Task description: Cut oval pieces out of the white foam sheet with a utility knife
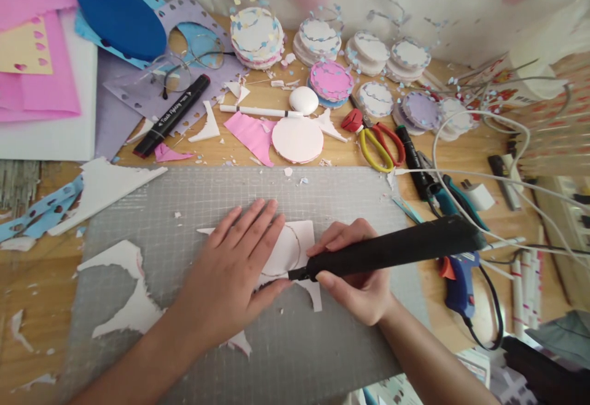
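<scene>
Right hand: the right hand (353, 276) is wrapped round a black cutting tool (391, 249), fingers curled tight on its handle, tip down on the sheet.
Left hand: the left hand (235, 263) lies flat, fingers spread, pressing the white foam sheet (295, 246) down.
Sheet: mid-mat, between both hands, a circle scored on it.
Mat: grey cutting mat (258, 190), white offcuts (133, 306) lying at its left.
Right side: blue glue gun (461, 279) just off the mat.
Behind: yellow-handled scissors (375, 147), black marker (173, 116), then stacks of trimmed discs (257, 36) by the wall.
</scene>
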The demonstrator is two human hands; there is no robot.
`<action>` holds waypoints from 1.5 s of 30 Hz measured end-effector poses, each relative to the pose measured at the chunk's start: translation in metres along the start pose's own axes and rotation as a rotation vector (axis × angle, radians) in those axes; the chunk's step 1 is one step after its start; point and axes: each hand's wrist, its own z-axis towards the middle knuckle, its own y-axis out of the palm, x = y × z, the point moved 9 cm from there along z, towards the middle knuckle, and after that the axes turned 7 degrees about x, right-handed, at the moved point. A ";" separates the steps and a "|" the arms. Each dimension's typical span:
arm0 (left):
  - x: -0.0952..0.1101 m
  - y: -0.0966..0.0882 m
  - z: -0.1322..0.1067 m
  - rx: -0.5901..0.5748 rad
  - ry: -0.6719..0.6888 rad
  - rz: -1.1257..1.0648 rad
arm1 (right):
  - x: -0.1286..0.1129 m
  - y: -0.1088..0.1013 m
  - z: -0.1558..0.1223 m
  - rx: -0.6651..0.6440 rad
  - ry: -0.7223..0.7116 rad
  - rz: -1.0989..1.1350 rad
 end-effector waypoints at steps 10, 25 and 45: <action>-0.001 0.000 0.001 0.020 0.000 -0.002 | -0.002 0.006 0.001 -0.021 -0.076 -0.045; 0.001 -0.002 0.000 0.028 0.048 0.045 | -0.001 -0.006 -0.002 0.176 -0.054 -0.059; -0.008 -0.007 -0.005 0.008 -0.041 -0.176 | -0.001 0.011 -0.006 0.188 0.023 -0.130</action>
